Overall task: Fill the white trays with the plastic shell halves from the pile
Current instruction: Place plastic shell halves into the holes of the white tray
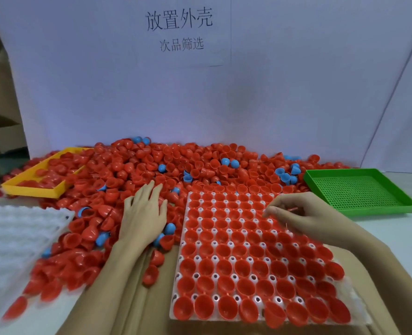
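A wide pile of red shell halves [152,165], with a few blue ones [284,176] mixed in, covers the back and left of the table. A white tray [214,243] in front of me holds red halves, open side up, in nearly all of its pockets. My left hand [144,211] lies flat on the pile just left of the tray, fingers spread and straight. My right hand [294,213] hovers over the tray's far right part, fingers curled; a thin red sliver shows at its fingertips, and I cannot tell what it is.
A stack of white trays [14,238] with no shells in them sits at the left. A yellow tray [31,188] with red halves lies at the back left. A green perforated tray [359,189] stands at the right. A white board rises behind the pile.
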### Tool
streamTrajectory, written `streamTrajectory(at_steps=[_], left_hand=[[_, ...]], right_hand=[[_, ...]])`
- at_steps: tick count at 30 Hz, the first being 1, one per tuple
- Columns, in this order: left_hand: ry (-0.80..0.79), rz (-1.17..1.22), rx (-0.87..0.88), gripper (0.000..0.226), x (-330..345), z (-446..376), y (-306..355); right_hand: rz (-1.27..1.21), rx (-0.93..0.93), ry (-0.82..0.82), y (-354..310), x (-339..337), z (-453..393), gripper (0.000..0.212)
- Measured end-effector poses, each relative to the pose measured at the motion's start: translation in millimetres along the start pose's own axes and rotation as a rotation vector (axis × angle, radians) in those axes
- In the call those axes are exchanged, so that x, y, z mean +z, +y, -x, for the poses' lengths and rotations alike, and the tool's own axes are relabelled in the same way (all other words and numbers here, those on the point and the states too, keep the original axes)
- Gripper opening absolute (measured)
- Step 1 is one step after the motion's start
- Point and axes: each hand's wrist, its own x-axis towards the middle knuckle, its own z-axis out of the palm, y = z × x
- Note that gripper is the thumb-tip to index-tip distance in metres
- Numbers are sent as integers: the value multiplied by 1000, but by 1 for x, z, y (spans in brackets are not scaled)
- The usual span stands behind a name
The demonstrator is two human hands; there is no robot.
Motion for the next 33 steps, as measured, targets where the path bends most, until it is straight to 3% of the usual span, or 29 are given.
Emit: streamTrajectory(at_steps=[11, 16, 21, 33], left_hand=[[41, 20, 16, 53, 10, -17, 5], [4, -42, 69, 40, 12, -22, 7], [76, -5, 114, 30, 14, -20, 4], [545, -95, 391, 27, -9, -17, 12]], right_hand=[[23, 11, 32, 27, 1, -24, 21], [14, -14, 54, 27, -1, -15, 21], [-17, 1, 67, 25, 1, -9, 24], [-81, 14, 58, 12, -4, 0, 23]])
